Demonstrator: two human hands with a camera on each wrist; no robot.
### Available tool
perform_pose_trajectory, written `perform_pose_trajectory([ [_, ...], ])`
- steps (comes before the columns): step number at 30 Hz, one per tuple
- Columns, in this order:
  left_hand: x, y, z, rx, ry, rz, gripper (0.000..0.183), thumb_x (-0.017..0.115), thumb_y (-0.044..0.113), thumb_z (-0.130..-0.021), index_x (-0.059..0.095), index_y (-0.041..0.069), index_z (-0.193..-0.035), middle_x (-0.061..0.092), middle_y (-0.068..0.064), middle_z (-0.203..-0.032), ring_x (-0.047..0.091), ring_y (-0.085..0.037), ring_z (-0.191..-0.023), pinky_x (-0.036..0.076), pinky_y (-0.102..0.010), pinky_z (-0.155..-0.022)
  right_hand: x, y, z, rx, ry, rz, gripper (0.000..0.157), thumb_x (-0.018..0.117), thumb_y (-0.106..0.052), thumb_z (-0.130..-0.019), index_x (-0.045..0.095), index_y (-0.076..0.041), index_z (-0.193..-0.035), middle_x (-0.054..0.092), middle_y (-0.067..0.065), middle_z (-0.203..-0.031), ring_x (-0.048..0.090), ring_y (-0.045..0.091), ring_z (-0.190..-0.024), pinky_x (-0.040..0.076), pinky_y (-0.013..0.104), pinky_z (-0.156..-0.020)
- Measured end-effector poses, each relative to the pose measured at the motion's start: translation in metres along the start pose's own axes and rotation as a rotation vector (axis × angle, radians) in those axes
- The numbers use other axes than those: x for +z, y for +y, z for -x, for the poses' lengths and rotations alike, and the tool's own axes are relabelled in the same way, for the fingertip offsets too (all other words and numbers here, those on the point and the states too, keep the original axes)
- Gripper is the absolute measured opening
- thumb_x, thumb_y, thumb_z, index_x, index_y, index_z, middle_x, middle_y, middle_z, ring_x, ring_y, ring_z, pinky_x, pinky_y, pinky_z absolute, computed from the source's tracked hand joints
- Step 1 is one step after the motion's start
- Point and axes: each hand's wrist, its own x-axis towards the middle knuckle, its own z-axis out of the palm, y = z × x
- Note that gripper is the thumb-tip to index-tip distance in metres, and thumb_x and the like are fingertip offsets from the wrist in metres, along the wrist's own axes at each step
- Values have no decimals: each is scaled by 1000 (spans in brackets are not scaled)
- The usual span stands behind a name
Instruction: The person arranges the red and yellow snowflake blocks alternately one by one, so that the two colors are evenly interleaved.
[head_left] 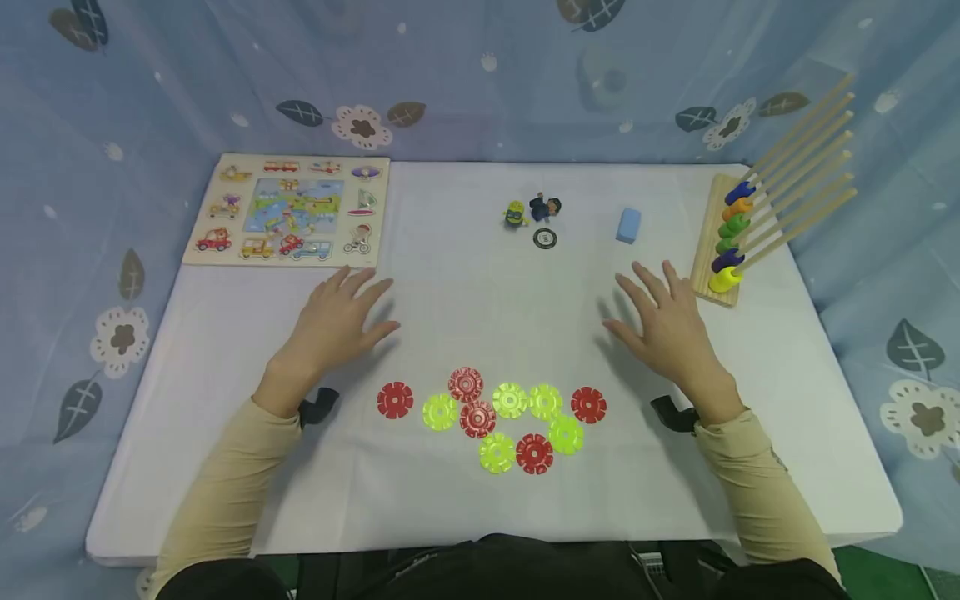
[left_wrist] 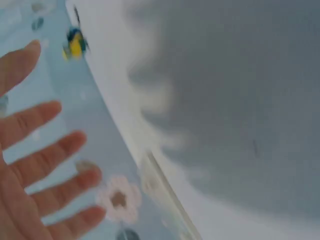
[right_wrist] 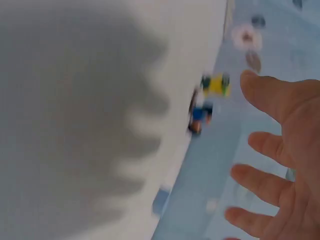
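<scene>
My left hand [head_left: 330, 325] hovers over the white table with its fingers spread, just in front of a wooden picture puzzle [head_left: 315, 208]. On the other side my right hand [head_left: 663, 325] is also spread, near a wooden bead stacker [head_left: 716, 283]; both palms hold nothing. Between and below the hands lie several flat notched discs, some red like this red disc [head_left: 395, 400], others yellow-green like this yellow-green disc [head_left: 440, 412]. In the left wrist view the fingers [left_wrist: 55, 145] are straight and apart, as are the fingers [right_wrist: 262, 182] in the right wrist view.
Toward the back stand a small yellow figure [head_left: 514, 214] and a dark-clothed figure [head_left: 544, 207], with a black round token [head_left: 545, 238] in front. A blue block [head_left: 628, 225] lies to their right. Tall rods rise from the stacker at the right. Patterned curtain [head_left: 480, 83] surrounds the table.
</scene>
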Motion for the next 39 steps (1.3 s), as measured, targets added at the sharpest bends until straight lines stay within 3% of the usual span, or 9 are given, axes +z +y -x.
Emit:
perform_pose_trajectory([
  [6,13,37,-3,197,-134,32,46,66,37,-89,62,12,-129,63,-12,-127,59,-32,-116,50,-47,-94,11,-39,-5,-266,-88,-11,58,75,-35,-81,59,-6,-129,59,18,-133,52,42,-123,41,56,-103],
  [13,39,71,-5,502,-209,32,33,69,27,-89,67,16,-119,62,-6,-127,59,-24,-112,53,-36,-90,18,-86,-4,-554,-227,-27,47,74,-38,-82,66,-12,-120,68,4,-122,62,23,-109,49,41,-96],
  [17,48,81,-7,598,-208,22,23,67,22,-90,70,16,-112,63,-4,-123,57,-21,-107,54,-31,-84,24,-104,-2,-668,-264,-65,43,73,-40,-82,68,-16,-117,68,-2,-119,64,17,-104,50,37,-93],
  [23,51,88,-6,625,-229,42,20,64,16,-90,72,11,-108,63,-4,-112,56,-20,-98,52,-29,-83,32,-118,2,-738,-288,-64,34,74,-36,-81,71,-18,-109,68,-3,-117,63,16,-101,51,35,-90],
  [30,49,92,-14,595,-305,4,34,73,13,-78,67,15,-111,59,-3,-112,54,-20,-98,49,-30,-86,31,-126,0,-692,-348,-61,26,76,-29,-80,74,-16,-102,67,0,-114,61,18,-97,53,33,-84],
  [35,48,97,-19,555,-386,-49,45,78,21,-74,60,17,-116,55,-2,-109,50,-17,-94,48,-29,-82,30,-131,-2,-671,-377,-57,29,76,-31,-79,73,-16,-103,68,2,-113,62,18,-94,54,29,-80],
  [39,45,96,-21,517,-397,-96,46,78,23,-74,58,14,-114,53,-2,-104,48,-17,-92,48,-29,-80,29,-135,-4,-636,-399,-68,29,78,-30,-77,73,-14,-101,68,4,-113,63,19,-94,55,28,-79],
])
